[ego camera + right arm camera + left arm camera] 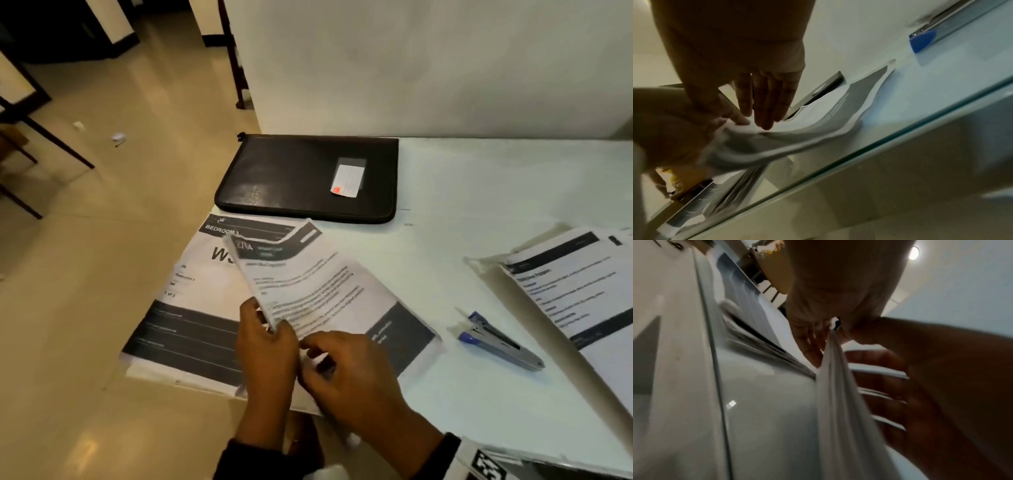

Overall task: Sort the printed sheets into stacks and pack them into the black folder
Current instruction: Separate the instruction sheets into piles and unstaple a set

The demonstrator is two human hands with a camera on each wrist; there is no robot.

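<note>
The black folder point(301, 174) lies zipped and flat at the back of the white table point(462, 192). In front of it a stack of printed sheets point(185, 308) headed "BEDROOM 3" rests at the table's left edge. Above that stack I hold a thin sheaf of printed sheets point(322, 284), tilted and curling. My left hand point(274, 329) pinches the sheaf's left edge. At the near edge, my right hand point(315, 346) holds it between thumb and fingers point(764, 104). The sheaf bends in an arc in the right wrist view point(818, 128) and shows edge-on in the left wrist view point(834, 386).
A blue and grey stapler point(500, 339) lies on the table right of my hands. Another pile of printed sheets point(579, 291) sits at the far right. The table's left edge drops to a tiled floor point(102, 240), and a white wall point(411, 68) stands behind the folder.
</note>
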